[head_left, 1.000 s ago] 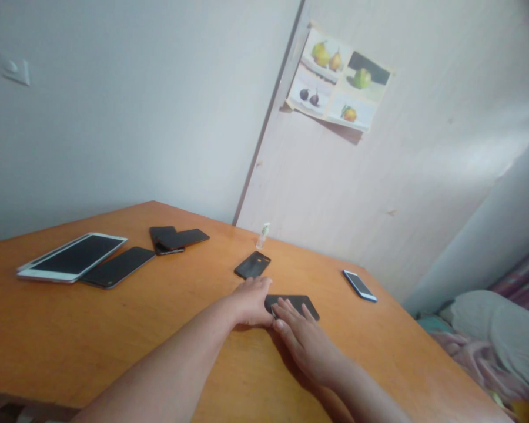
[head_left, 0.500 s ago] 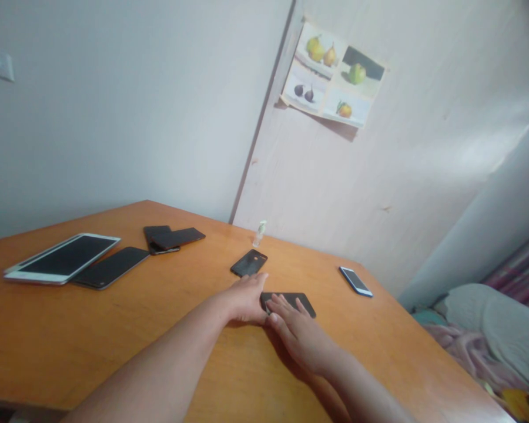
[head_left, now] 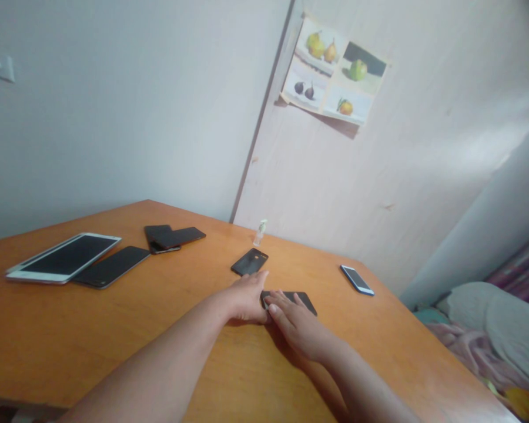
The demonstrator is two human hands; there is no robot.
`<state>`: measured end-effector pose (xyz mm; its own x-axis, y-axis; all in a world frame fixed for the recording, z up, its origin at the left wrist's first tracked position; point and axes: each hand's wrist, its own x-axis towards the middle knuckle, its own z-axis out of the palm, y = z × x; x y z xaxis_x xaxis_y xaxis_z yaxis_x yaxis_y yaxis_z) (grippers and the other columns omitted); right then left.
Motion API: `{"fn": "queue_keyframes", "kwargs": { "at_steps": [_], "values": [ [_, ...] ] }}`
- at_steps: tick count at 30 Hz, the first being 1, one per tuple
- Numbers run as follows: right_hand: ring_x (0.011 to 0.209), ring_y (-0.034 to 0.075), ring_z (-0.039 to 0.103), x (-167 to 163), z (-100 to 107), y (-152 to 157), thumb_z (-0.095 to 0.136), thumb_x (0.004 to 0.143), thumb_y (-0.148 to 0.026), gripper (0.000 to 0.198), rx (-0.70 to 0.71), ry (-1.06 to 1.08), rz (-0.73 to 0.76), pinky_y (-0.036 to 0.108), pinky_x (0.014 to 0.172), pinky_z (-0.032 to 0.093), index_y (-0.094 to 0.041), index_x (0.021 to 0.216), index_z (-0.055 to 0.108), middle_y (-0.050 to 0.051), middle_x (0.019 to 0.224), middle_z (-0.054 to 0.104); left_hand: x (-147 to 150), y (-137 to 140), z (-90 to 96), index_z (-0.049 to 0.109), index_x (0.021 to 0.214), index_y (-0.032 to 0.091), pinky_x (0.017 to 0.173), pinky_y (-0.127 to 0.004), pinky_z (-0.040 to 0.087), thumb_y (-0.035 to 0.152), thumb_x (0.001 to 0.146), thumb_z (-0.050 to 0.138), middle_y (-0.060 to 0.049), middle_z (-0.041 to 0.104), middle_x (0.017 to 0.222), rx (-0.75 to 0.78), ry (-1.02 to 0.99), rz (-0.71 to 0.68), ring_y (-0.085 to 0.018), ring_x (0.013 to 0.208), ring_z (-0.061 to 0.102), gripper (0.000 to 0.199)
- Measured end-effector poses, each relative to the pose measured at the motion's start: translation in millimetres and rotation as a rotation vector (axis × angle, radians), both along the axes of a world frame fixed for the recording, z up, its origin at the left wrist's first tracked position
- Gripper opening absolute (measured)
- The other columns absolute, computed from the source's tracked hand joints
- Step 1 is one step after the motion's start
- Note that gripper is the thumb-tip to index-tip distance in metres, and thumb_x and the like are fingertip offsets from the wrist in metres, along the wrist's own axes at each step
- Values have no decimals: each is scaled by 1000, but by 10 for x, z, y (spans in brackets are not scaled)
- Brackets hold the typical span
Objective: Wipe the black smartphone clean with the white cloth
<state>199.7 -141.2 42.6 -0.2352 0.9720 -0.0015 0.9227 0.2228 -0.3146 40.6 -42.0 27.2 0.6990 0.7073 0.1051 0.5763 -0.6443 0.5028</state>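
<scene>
A black smartphone (head_left: 307, 301) lies on the wooden table in front of me, partly covered by my hands. At its left end is my left hand (head_left: 245, 298), whose fingers appear to steady it by the edge, though the contact is partly hidden. My right hand (head_left: 296, 322) rests over the phone's surface from the near side, with its fingers stretched out and slightly apart. The two hands almost meet at the phone's left part. Just beyond my left hand lies a black phone case (head_left: 250, 262), and behind that stands a small clear pump bottle (head_left: 260, 233).
To the left on the table (head_left: 158, 346) lie a white tablet (head_left: 66, 258), a dark phone (head_left: 113, 267) and two overlapping dark devices (head_left: 178, 237). A blue-edged phone (head_left: 357, 280) sits near the right edge. Behind rises a wall with a fruit poster (head_left: 335, 73); bedding (head_left: 494, 329) lies at right.
The view has shifted very slightly. My right hand has moved a little to the left over the phone; my left hand stays in place.
</scene>
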Motion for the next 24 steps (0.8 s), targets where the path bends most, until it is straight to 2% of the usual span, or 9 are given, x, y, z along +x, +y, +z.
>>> {"fn": "queue_keyframes", "kwargs": {
  "at_steps": [3, 5, 9, 13, 16, 21, 24],
  "values": [
    [143, 25, 23, -20, -21, 122, 15, 100, -52, 60, -14, -5, -28, 54, 115, 12, -20, 145, 38, 9, 152, 34, -7, -29, 39, 24, 146, 15, 104, -41, 39, 48, 54, 71, -17, 43, 145, -5, 15, 20, -37, 132, 41, 109],
    [144, 25, 22, -31, -27, 117, 15, 100, -51, 60, -13, 4, -23, 53, 116, 11, -20, 146, 37, 9, 153, 32, -10, -40, 46, 25, 146, 14, 104, -41, 40, 48, 55, 70, -17, 44, 144, -5, 9, 21, -37, 131, 42, 107],
    [144, 22, 20, 81, -29, -165, 17, 100, -52, 57, -17, 50, -1, 51, 117, 7, -24, 145, 39, 5, 153, 32, -10, -22, 32, 33, 142, 13, 100, -39, 42, 51, 55, 70, -15, 55, 131, 10, 3, -26, -36, 124, 48, 102],
    [145, 23, 18, 305, -66, -385, 19, 99, -54, 57, -26, 59, -113, 52, 117, 7, -26, 143, 42, 3, 153, 33, -4, 37, 12, 55, 120, 20, 91, -37, 48, 50, 53, 72, -10, 58, 119, 65, 44, -58, -32, 110, 55, 76],
    [145, 24, 18, 296, -97, -382, 18, 99, -55, 59, 1, 33, -185, 54, 116, 7, -24, 142, 44, 6, 153, 33, -6, 68, 0, 61, 107, 24, 84, -33, 49, 48, 54, 71, -6, 58, 110, 87, 61, -86, -28, 102, 58, 59],
    [145, 22, 18, -23, -70, -416, 18, 100, -51, 56, 25, 13, -68, 52, 117, 7, -26, 146, 37, 4, 155, 29, -20, 82, -36, 64, 104, 26, 83, -31, 49, 41, 57, 69, -4, 58, 105, 97, 47, -105, -26, 99, 58, 49],
    [145, 22, 18, 20, -59, -461, 18, 100, -51, 55, 17, -9, -53, 53, 117, 6, -28, 147, 34, 3, 155, 28, -25, 93, -59, 65, 104, 27, 82, -30, 49, 41, 57, 68, -4, 58, 105, 92, 39, -95, -25, 98, 58, 49]
  ]
}}
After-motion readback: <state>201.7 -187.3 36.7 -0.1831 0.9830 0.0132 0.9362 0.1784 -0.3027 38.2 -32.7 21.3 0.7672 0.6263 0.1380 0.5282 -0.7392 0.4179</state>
